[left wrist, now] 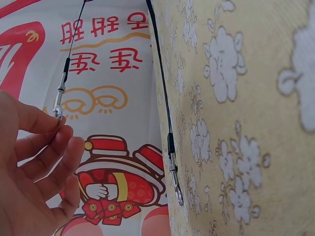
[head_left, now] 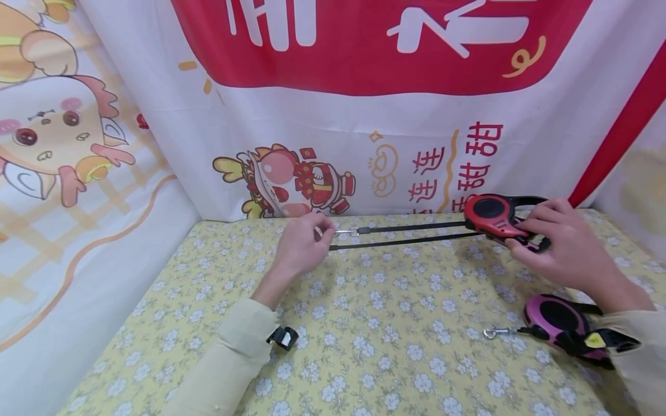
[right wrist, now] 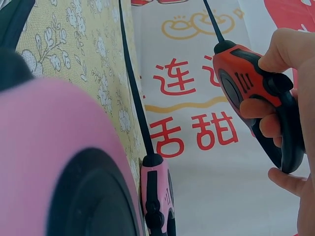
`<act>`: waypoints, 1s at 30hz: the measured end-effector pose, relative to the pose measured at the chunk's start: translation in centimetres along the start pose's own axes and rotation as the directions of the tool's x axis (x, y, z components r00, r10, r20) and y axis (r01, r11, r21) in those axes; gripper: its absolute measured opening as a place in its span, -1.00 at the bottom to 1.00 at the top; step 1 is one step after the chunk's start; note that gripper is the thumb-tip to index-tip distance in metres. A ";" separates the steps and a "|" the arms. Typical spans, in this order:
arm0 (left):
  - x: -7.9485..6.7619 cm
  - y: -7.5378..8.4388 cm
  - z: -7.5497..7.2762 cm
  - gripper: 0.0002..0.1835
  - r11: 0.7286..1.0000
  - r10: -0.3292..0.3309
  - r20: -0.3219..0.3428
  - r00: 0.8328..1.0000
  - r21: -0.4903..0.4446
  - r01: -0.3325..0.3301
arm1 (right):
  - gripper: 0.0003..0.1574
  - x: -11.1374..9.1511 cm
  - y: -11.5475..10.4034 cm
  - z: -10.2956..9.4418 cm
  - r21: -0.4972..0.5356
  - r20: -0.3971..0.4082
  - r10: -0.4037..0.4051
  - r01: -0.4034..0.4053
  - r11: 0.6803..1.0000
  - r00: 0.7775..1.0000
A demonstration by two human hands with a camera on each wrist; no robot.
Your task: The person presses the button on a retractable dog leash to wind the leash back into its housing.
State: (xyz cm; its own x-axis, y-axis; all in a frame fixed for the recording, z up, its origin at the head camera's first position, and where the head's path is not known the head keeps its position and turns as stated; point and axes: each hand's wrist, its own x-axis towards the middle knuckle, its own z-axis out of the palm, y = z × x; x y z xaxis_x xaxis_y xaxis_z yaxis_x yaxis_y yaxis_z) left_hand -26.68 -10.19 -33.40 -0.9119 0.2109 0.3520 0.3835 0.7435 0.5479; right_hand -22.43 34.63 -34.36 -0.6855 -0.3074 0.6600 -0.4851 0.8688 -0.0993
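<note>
My right hand grips the handle of a red and black retractable dog leash, thumb along its top in the right wrist view. From it a black strap runs taut to the left. At its end is a silver snap hook, whose tip my left hand pinches between thumb and forefinger. Just below, a second black strap lies on the table, drawn from a pink retractable leash largely hidden behind my right hand in the head view. Its snap hook lies on the cloth.
Another pink and black retractable leash lies at the front right, near my right sleeve, its snap hook pointing left. A yellow floral cloth covers the table. Printed white and red fabric hangs along the back edge.
</note>
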 end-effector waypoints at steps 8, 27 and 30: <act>0.0 0.0 0.1 -0.88 1.000 0.017 -0.018 1.000 -0.008 -0.017 | -0.56 0.1 -0.2 -0.1 0.002 0.012 0.012 -0.012 1.000 1.000; 0.2 0.2 0.4 -0.82 0.993 0.105 0.057 0.993 -0.052 -0.102 | -0.62 0.3 -0.5 0.0 0.010 0.012 -0.001 0.001 1.000 1.000; 0.1 0.2 0.4 -0.82 0.992 0.117 0.062 0.991 -0.053 -0.114 | -0.63 0.2 -0.5 0.1 0.006 0.012 -0.002 0.002 1.000 1.000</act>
State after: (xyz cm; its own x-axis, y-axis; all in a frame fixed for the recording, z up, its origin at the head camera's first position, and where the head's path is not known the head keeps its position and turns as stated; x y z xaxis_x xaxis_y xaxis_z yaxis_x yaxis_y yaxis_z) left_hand -26.75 -9.77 -33.59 -0.8679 0.3354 0.3664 0.4922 0.6801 0.5433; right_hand -22.36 34.06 -34.28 -0.6912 -0.3141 0.6508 -0.4898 0.8658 -0.1023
